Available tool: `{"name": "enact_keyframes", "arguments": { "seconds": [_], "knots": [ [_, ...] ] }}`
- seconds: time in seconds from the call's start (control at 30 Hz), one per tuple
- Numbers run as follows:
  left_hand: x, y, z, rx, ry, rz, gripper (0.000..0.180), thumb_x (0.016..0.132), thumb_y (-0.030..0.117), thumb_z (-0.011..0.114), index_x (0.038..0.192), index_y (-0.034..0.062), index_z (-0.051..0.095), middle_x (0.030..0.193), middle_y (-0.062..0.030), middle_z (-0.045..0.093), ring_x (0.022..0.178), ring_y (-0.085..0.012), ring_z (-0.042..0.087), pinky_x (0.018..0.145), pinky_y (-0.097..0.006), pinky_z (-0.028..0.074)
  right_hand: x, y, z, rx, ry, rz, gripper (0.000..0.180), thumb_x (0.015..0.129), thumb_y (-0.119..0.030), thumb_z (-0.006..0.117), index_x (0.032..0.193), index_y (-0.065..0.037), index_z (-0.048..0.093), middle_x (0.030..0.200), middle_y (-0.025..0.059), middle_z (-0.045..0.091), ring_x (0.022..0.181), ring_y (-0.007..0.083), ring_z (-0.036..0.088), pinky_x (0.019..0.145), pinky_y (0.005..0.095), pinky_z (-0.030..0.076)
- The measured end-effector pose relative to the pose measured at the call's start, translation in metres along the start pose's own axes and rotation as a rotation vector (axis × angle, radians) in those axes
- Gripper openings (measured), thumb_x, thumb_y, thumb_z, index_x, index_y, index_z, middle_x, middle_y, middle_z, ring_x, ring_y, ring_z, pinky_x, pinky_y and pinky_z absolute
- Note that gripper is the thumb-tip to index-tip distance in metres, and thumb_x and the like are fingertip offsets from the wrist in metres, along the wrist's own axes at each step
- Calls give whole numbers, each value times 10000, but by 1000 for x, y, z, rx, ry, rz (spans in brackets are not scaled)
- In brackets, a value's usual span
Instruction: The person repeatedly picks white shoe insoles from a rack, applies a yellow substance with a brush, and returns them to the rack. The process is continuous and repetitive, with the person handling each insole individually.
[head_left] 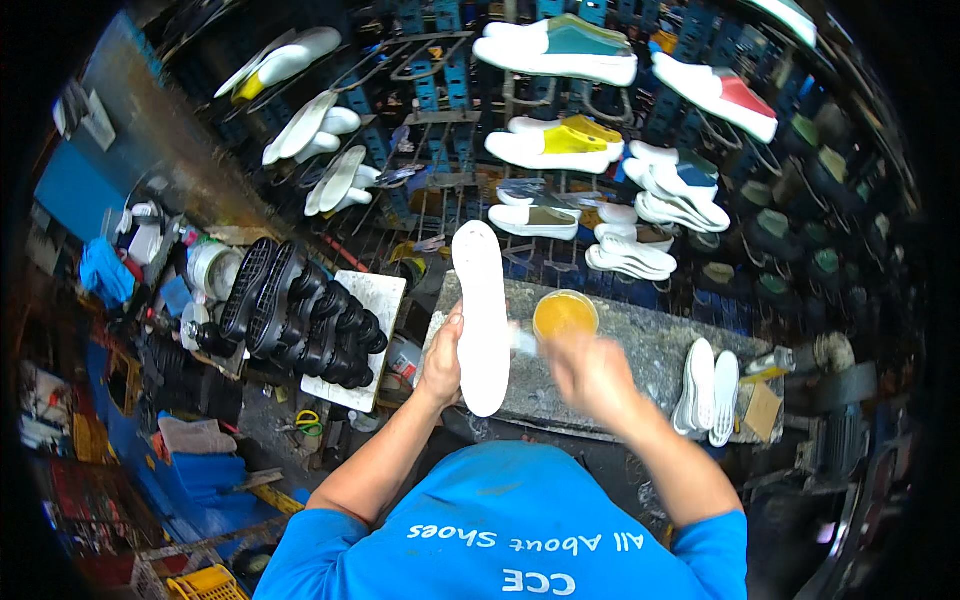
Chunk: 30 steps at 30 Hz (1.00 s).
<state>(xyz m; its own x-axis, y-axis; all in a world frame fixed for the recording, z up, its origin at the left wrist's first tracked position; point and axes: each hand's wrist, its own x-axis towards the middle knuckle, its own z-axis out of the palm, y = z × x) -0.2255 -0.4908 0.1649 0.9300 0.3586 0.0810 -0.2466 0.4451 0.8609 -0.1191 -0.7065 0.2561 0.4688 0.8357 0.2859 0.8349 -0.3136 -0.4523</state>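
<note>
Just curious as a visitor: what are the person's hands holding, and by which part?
Left hand grips the long white shoe sole by its left edge, near the lower end. Right hand is blurred; cannot tell.

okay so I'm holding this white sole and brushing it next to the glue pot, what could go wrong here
1. The open pot of yellow glue sits right beside your moving right hand; a knock could probably tip it over the stone slab.
2. Your left hand grips the white sole by one edge only, so it may twist or slip.
3. Drips could reach the pair of white soles lying nearby.
</note>
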Motion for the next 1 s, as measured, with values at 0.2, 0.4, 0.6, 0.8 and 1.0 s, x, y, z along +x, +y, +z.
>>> {"name": "enact_keyframes", "arguments": {
  "seconds": [0.2,0.4,0.6,0.8,1.0],
  "knots": [
    [18,38,16,-157,-99,36,692,1205,522,413,1719,59,395,1534,-202,662,1336,-338,722,1014,-489,670,35,34,27,-57,195,-118,276,982,-61,738,1255,-74,699,1081,166,661,788,420,741,657,541,601],
    [32,48,3,-351,34,210,682,1155,454,483,1759,152,393,1712,-193,538,1521,-406,599,1107,-686,616,-31,10,55,-60,30,-81,288,949,-48,753,1232,-80,709,1088,152,662,813,410,745,683,538,616],
    [38,40,21,-392,-33,214,986,1094,823,324,1796,130,333,1719,-196,529,1530,-382,585,1198,-614,566,39,-20,11,142,-15,-134,206,924,-35,749,1129,-42,739,1111,196,662,826,423,769,677,522,638],
    [35,49,29,-449,-27,129,1281,950,1058,184,1828,127,211,1715,-216,508,1492,-380,607,1168,-607,587,75,-17,-39,-228,-18,-362,243,863,-66,782,1100,-34,742,1124,210,666,753,365,782,629,491,657],
    [31,45,19,-289,-101,107,1357,905,1093,136,1795,86,321,1678,-228,555,1462,-405,635,1098,-671,618,118,-20,-77,-284,-59,-340,248,847,-131,836,1078,-61,777,1071,197,669,739,383,781,639,506,641]
  ]
}}
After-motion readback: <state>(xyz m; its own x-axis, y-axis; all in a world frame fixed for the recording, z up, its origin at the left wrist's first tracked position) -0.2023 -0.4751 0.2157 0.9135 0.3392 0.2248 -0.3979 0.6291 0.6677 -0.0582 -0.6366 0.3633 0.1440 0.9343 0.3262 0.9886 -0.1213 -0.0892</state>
